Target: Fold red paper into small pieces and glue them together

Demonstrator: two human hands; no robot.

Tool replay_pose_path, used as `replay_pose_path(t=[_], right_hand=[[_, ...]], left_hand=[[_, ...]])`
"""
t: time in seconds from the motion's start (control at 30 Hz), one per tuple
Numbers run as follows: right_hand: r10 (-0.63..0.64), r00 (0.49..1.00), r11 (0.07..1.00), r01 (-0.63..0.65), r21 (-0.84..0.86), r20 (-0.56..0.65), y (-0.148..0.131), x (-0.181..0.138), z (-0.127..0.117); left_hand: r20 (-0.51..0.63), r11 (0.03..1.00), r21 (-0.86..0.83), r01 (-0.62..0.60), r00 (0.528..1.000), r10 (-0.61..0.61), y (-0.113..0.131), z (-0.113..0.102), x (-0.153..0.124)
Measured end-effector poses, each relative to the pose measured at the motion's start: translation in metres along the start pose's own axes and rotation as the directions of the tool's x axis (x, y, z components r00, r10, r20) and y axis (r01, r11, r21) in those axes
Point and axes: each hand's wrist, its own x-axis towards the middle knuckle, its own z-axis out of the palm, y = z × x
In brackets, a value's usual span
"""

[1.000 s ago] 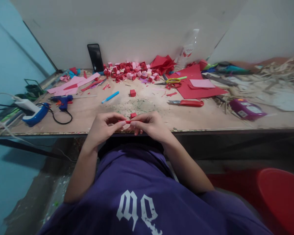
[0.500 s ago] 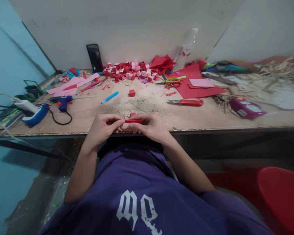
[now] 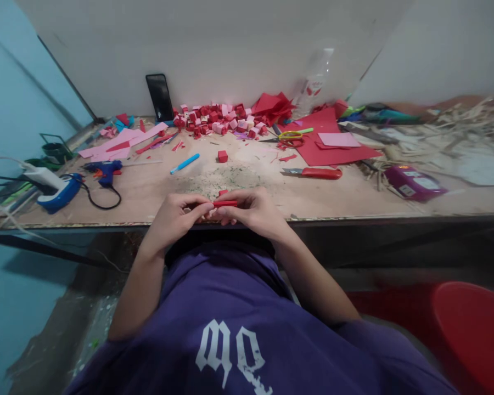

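Note:
At the near edge of the wooden table (image 3: 148, 192), my left hand (image 3: 175, 216) and my right hand (image 3: 253, 211) pinch a thin red paper strip (image 3: 224, 203) between their fingertips. Both hands are closed on it, thumbs and forefingers meeting at the middle. A small red cube (image 3: 223, 192) lies just behind the strip, and another red cube (image 3: 223, 156) stands alone further back. A pile of red and pink cubes (image 3: 220, 120) lies along the wall.
A blue glue gun (image 3: 105, 171) and its cable lie at the left, with a blue pen (image 3: 185, 163) nearby. A red utility knife (image 3: 316, 173), scissors (image 3: 290, 137), red paper sheets (image 3: 329, 148) and a purple box (image 3: 414, 184) sit to the right. A phone (image 3: 160, 97) leans on the wall.
The red strip has turned flatter and shows more between my fingertips. My hands have barely shifted at the table edge.

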Motion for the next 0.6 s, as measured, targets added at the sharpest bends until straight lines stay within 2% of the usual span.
replay_pose_path(t=[0.3, 0.6], right_hand=[[0.071, 0.998, 0.996, -0.071, 0.056, 0.004, -0.0019, 0.0022, -0.004], [0.067, 0.998, 0.997, -0.067, 0.022, -0.01, 0.0024, 0.0029, -0.0047]], left_hand=[[0.009, 0.998, -0.057, -0.015, 1.0, 0.015, 0.0002, -0.0018, 0.0009], [0.069, 0.995, 0.054, -0.087, 0.994, 0.084, 0.0008, -0.0007, 0.0012]])
